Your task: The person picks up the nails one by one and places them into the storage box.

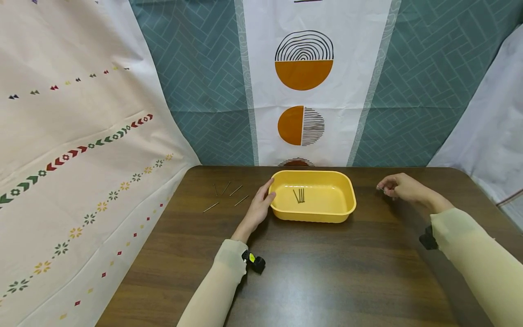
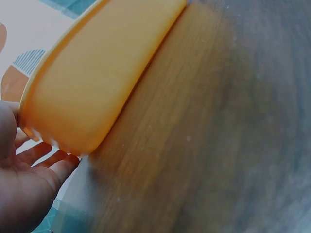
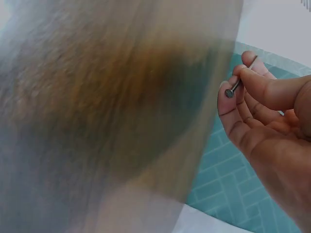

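Note:
A yellow plastic tray (image 1: 312, 217) stands on the wooden table, with several nails (image 1: 301, 195) lying side by side on its floor. My left hand (image 1: 257, 209) holds the tray's left end, thumb and fingers at the rim; the left wrist view shows the fingers (image 2: 63, 167) against its outer wall. Right of the tray, just over the table, my right hand (image 1: 404, 187) pinches a single nail (image 3: 230, 92) between thumb and fingertips. Its flat head shows clearly in the right wrist view.
Several loose nails (image 1: 211, 207) lie spread on the table (image 1: 327, 268) left of the tray. A patterned curtain (image 1: 204, 81) hangs behind the table's back edge, and a white cloth with printed motifs (image 1: 81, 181) drapes along the left side.

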`<state>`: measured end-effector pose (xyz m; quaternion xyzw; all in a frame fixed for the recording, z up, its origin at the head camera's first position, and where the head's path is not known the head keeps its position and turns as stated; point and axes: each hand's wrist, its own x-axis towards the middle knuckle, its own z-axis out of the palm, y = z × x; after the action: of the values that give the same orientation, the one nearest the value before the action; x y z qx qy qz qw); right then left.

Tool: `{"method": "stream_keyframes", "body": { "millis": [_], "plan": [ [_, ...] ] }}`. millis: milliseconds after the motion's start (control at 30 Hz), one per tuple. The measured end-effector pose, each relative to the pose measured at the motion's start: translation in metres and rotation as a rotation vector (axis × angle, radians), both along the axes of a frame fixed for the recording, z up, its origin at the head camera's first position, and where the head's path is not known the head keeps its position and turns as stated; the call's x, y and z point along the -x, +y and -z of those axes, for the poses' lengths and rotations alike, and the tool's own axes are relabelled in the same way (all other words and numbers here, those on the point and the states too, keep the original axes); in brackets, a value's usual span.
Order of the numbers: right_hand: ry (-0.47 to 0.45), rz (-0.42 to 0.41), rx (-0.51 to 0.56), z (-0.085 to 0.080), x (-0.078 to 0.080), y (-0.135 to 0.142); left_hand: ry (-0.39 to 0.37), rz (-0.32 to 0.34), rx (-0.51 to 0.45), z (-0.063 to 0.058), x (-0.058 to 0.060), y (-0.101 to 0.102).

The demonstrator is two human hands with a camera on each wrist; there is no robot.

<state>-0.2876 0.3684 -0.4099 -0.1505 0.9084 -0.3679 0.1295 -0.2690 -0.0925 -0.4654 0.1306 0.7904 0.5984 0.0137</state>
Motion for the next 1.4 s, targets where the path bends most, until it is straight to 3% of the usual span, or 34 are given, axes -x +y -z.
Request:
{"method": "stream_keyframes", "body": {
  "millis": [233,467,600,1400],
  "plan": [
    [0.018,0.004,0.027,-0.014,0.002,-0.009,-0.003,-0.011,0.026,0.001,0.0,0.0],
    [-0.098,0.064,0.191,-0.022,0.004,-0.019,-0.004,-0.006,0.023,0.0,0.0,0.0],
    [-0.119,0.079,0.253,-0.028,0.004,-0.026,-0.008,-0.004,0.019,0.001,0.0,0.0],
    [-0.156,0.124,0.357,-0.047,0.011,-0.076,-0.005,-0.005,0.005,0.002,0.001,0.0]
  ]
}}
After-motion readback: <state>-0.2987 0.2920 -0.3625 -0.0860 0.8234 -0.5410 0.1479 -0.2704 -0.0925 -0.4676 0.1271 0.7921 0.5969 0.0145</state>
